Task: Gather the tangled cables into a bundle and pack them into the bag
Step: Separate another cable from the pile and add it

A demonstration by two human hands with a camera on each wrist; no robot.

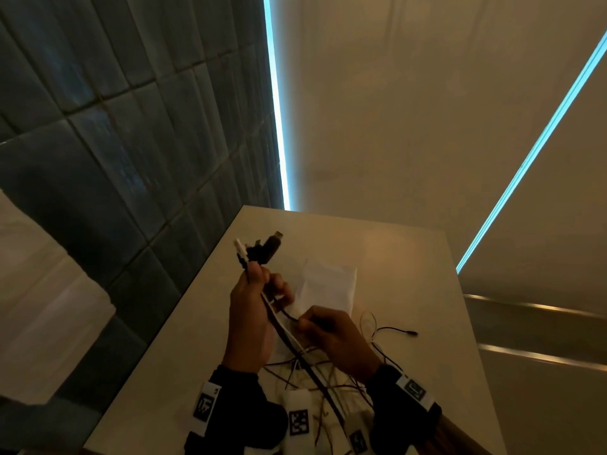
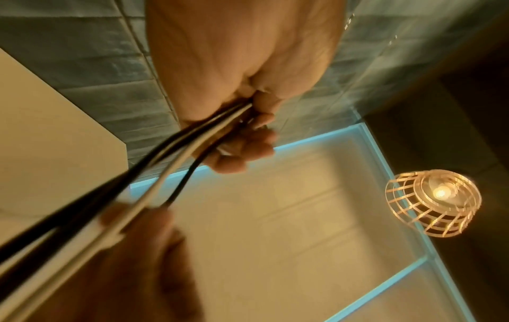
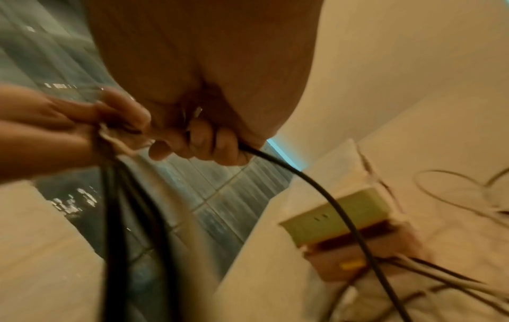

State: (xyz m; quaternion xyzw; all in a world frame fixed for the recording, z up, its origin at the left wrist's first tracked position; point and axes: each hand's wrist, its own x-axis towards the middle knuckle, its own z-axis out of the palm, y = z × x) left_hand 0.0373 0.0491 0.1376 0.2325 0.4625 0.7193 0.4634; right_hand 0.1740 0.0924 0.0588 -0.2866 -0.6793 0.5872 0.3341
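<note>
Your left hand (image 1: 253,310) is curled tight round a gathered bunch of black and white cables (image 1: 279,323), raised above the pale table (image 1: 410,274), with the connector ends (image 1: 262,247) fanning out above your fist. Your right hand (image 1: 331,336), just beside it, pinches a single thin black cable (image 3: 316,187) between thumb and curled fingers (image 3: 203,141); that strand runs back down toward the table.

Below your wrists, the rest of the thin red and white wires (image 1: 315,372) lies loosely tangled on the table, and one black lead with a small plug (image 1: 399,331) trails off to the right, apart from the bunch. The white fabric bag (image 1: 328,284) lies flat on the table beyond your hands, not yet opened as far as you can tell. A pale green block-shaped power strip (image 3: 338,213) sits on the table among the wires, seen from your right wrist.

Judging from this, gathering is only partly done. If you draw the single cable sharply, it may snag in the tangle and drag the wires, or the power strip, toward the table edge. The bunched strands could also slip through your left fist if it slackens while you feed more in.
</note>
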